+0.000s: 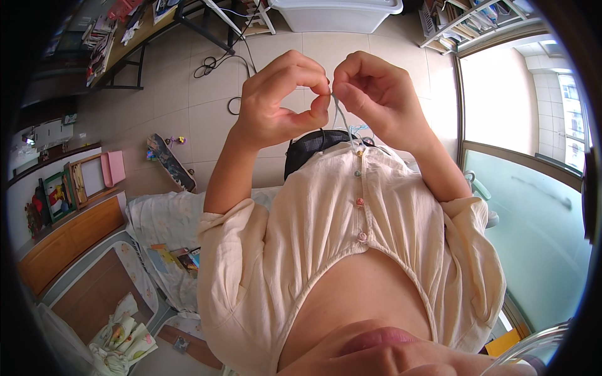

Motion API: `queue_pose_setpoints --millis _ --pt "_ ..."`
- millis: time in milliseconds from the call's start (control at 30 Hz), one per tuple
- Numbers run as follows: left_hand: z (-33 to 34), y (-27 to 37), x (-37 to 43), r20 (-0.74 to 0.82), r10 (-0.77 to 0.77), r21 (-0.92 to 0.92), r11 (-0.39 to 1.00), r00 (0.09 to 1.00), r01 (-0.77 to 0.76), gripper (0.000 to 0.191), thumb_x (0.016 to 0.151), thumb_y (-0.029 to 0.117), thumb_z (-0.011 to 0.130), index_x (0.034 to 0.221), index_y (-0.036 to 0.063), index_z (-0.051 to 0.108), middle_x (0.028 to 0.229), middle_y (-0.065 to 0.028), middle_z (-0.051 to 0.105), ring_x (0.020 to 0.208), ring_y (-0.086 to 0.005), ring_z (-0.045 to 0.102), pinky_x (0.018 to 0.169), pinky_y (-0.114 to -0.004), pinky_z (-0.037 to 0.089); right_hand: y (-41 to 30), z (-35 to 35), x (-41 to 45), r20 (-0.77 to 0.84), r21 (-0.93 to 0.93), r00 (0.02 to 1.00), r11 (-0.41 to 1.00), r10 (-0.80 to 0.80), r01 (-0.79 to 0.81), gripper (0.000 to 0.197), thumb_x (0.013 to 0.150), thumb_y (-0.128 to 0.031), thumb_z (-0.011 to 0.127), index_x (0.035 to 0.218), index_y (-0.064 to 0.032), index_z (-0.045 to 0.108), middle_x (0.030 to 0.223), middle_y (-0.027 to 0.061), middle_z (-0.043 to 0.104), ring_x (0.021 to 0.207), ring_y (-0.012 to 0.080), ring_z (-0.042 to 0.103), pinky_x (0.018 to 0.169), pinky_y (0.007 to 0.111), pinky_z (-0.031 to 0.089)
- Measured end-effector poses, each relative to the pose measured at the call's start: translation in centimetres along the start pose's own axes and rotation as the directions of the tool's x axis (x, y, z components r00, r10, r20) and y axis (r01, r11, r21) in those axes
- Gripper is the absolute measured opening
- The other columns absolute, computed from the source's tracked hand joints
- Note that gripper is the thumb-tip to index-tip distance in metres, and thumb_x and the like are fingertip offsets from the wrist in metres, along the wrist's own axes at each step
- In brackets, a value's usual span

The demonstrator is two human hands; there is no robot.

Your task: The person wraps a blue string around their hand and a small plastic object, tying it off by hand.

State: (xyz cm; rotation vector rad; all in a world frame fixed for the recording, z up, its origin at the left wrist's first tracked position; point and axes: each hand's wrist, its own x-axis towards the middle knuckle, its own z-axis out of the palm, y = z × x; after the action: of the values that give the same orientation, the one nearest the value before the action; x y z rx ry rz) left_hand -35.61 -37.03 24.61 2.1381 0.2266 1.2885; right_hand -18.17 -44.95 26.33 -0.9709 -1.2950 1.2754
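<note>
A thin light blue yarn (342, 113) hangs from between my hands toward my lap in two strands. My right hand (381, 91) pinches it between thumb and index finger, with the other fingers curled. My left hand (282, 96) meets it from the other side, thumb and index fingertips pinched at the yarn's upper end. The exact grip there is partly hidden by the fingertips. More blue strands (360, 128) show beyond my cream blouse (320, 211), beside a black mesh item (312, 148) that the blouse partly covers.
A skateboard (171, 162) lies on the tiled floor (211, 117) at left, and a black cable (207, 68) coils farther off. A white storage bin (336, 14) stands ahead. To the right is a glass sliding door (526, 225); a bed (164, 216) is at left.
</note>
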Motion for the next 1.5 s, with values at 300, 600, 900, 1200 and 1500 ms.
queue_pose_setpoints --millis 300,600,900,1200,1500 --pt "-0.2 -0.1 -0.5 0.006 -0.026 -0.013 1.0 1.0 0.026 0.026 0.061 -0.009 0.066 0.082 0.0039 0.058 0.076 -0.0054 0.062 0.068 -0.0177 0.06 0.061 -0.027 0.049 0.1 0.0 0.2 -0.056 0.157 0.998 0.987 0.024 -0.015 0.012 0.093 -0.009 0.06 0.097 0.0024 0.06 0.088 0.0006 0.062 0.071 0.0024 0.05 0.063 0.019 0.043" --pt "0.4 -0.1 0.4 0.022 -0.115 -0.003 0.993 0.993 0.115 0.024 0.065 -0.009 0.065 0.082 0.0044 0.056 0.079 -0.007 0.06 0.071 -0.02 0.06 0.066 -0.028 0.049 0.9 -1.2 0.6 -0.003 0.124 0.999 0.992 0.037 -0.037 0.009 0.094 -0.006 0.057 0.096 0.002 0.059 0.083 -0.0007 0.059 0.073 0.0022 0.05 0.063 0.02 0.044" --pt "2.6 -0.8 -1.2 -0.013 -0.268 -0.243 0.935 0.963 0.257 0.021 0.068 -0.011 0.062 0.083 0.0032 0.056 0.083 -0.0063 0.058 0.076 -0.0157 0.057 0.07 -0.026 0.047 1.2 -2.1 -0.4 0.069 0.254 0.983 0.95 0.17 -0.182 0.017 0.095 -0.016 0.059 0.101 0.0005 0.058 0.086 -0.0007 0.06 0.067 0.003 0.048 0.059 0.019 0.041" --pt "4.2 -0.8 -2.3 0.006 -0.377 -0.268 0.892 0.926 0.365 0.018 0.072 -0.009 0.062 0.083 0.0025 0.054 0.086 -0.0062 0.058 0.079 -0.0154 0.058 0.074 -0.027 0.047 2.8 -3.1 -1.1 0.023 0.267 0.977 0.941 0.211 -0.21 0.01 0.094 -0.013 0.061 0.095 -0.003 0.06 0.078 -0.0036 0.058 0.063 0.0008 0.044 0.053 0.019 0.036" --pt "7.8 0.0 -3.4 0.029 -0.562 -0.6 0.652 0.827 0.464 0.01 0.09 -0.001 0.052 0.1 -0.0001 0.049 0.092 -0.0048 0.057 0.085 -0.0116 0.055 0.081 -0.026 0.046 3.2 -4.1 -2.6 -0.076 0.305 0.971 0.933 0.225 -0.192 0.014 0.097 -0.018 0.057 0.096 -0.004 0.057 0.075 -0.004 0.053 0.058 0.0013 0.037 0.049 0.018 0.032"
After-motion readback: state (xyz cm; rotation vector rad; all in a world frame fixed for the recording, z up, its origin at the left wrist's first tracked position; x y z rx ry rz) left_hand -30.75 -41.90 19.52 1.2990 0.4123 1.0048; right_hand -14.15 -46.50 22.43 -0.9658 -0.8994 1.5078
